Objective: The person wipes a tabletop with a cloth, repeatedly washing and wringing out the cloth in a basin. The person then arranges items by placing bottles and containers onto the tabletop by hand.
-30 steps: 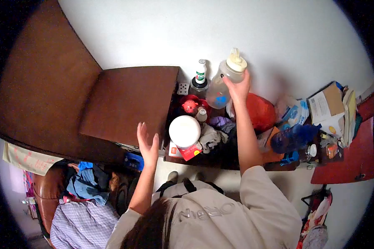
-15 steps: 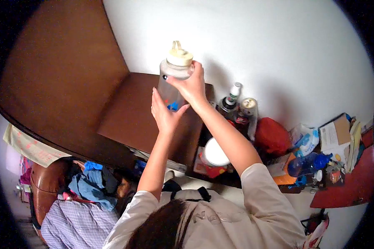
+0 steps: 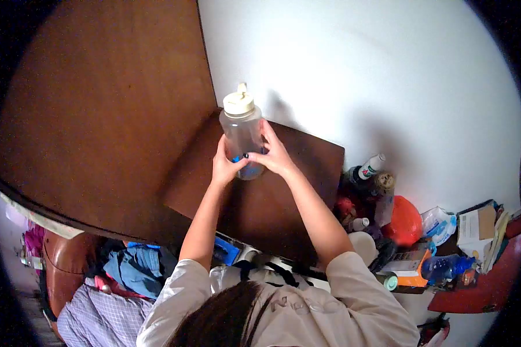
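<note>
Between my two hands is a large clear water bottle (image 3: 241, 130) with a cream screw lid and a carrying loop, with blue marks low on its side. My left hand (image 3: 224, 166) wraps its lower left side. On the other side, my right hand (image 3: 276, 155) grips it, thumb across the front; a small black spot shows at that thumb's tip. The bottle stands nearly upright over the brown cabinet top (image 3: 295, 202). Whether its base touches the surface I cannot tell.
A tall brown wooden panel (image 3: 110, 104) rises on the left, a white wall (image 3: 376, 75) behind. To the right crowd a white spray bottle (image 3: 371, 166), a red bowl (image 3: 404, 221), a blue bottle (image 3: 446, 268) and papers (image 3: 474, 231). Clothes (image 3: 134, 269) lie at lower left.
The bottle has come down lower over the cabinet top, both hands still on it. My right hand has slid from near its neck to its lower body. The view has shifted.
</note>
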A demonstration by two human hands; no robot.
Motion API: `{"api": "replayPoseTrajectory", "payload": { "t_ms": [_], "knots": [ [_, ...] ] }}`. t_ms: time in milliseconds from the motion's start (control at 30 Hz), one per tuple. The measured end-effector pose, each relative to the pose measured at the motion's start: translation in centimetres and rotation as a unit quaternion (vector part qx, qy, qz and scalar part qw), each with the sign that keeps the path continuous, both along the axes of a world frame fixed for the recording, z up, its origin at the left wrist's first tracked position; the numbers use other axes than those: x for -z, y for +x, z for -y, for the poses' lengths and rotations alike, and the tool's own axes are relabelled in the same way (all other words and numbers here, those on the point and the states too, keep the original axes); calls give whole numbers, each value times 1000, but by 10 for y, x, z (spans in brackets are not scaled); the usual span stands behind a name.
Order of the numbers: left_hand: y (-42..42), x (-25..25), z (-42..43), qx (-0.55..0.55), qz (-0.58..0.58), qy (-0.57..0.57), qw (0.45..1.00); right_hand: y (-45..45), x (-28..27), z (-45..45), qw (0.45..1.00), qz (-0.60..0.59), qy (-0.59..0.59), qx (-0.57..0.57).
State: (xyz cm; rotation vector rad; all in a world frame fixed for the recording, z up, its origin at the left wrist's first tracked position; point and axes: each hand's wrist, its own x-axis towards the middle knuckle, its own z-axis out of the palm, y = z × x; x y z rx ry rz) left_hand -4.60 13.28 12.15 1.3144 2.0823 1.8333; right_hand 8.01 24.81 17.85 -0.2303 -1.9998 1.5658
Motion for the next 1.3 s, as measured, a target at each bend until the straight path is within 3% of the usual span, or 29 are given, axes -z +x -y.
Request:
{"api": "replayPoseTrajectory", "payload": {
  "t_ms": [33, 200, 333, 567, 667, 767, 933, 1067, 1300],
  "knots": [
    [-8, 2, -3, 8, 7, -4, 1000, -4, 7, -6, 996, 61, 70, -3],
    [-42, 17, -27, 67, 61, 41, 995, -34, 52, -17, 973, 67, 204, 82],
    [-73, 19, -47, 44, 16, 45, 998, -73, 71, -39, 988, 45, 129, 72],
    [-120, 17, -69, -34, -37, 14, 999, -131, 60, -71, 970, 44, 221, 92],
    [-137, 9, -77, -111, -60, -80, 989, -159, 59, -83, 968, 53, 227, 94],
    [-164, 24, -90, -133, -96, -64, 984, -184, 58, -90, 961, 82, 244, 103],
    [-160, 26, -90, -212, -46, -58, 975, -210, 64, -95, 937, 92, 322, 104],
    [-145, 23, -95, -269, -23, -110, 956, -212, 67, -97, 949, 112, 281, 92],
    [-121, 23, -91, -288, -75, -97, 950, -196, 73, -94, 943, 151, 277, 105]
  ]
}}
